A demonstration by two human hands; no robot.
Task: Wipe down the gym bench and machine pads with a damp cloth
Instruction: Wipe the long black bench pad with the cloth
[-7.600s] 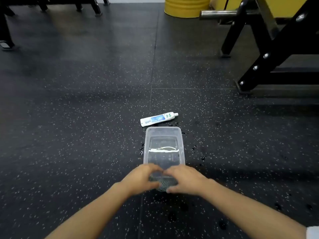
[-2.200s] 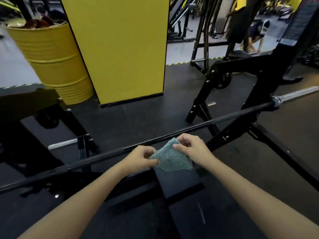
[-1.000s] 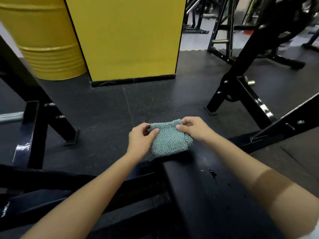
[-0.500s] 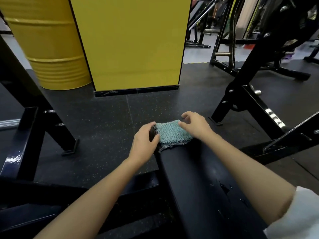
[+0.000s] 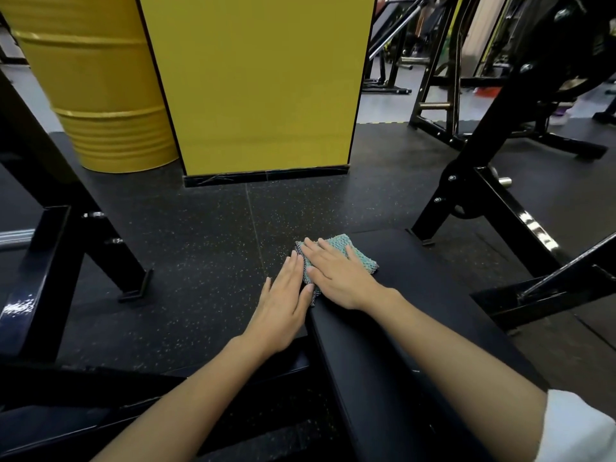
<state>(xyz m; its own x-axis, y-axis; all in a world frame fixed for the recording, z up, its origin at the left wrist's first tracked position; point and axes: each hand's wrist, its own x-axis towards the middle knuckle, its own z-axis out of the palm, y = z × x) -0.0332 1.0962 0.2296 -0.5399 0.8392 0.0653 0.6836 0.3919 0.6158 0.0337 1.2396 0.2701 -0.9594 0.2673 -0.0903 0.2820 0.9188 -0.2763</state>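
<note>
**Cloth (image 5: 365, 261) pinned flat at the far end of the table (image 5: 416, 295)**

Far left of the cloth: a black steel frame (image 5: 50, 261) planted on the speckled rubber floor (image 5: 200, 245), and behind it a yellow drum (image 5: 100, 95). Straight back beyond the cloth: a yellow pillar (image 5: 260, 78).

Just left of the cloth: left hand (image 5: 283, 301), flat, fingers (image 5: 293, 271) straight and close together, holding nothing, laid along the left edge of the black padded table. Touching the cloth's hem or merely beside it: cannot tell.

On the cloth itself: right hand (image 5: 336, 275), palm down, fingers (image 5: 316, 251) straight and slightly fanned, pressing the teal knit flat, gripping nothing.

Under the cloth: the far left corner of the table, the cloth's left edge hanging a little over the side.

Right of the cloth: bare black pad, then a black rack (image 5: 483, 201) with bolted legs. Nearer than the cloth, at lower right: a white sleeve (image 5: 573, 428).
</note>
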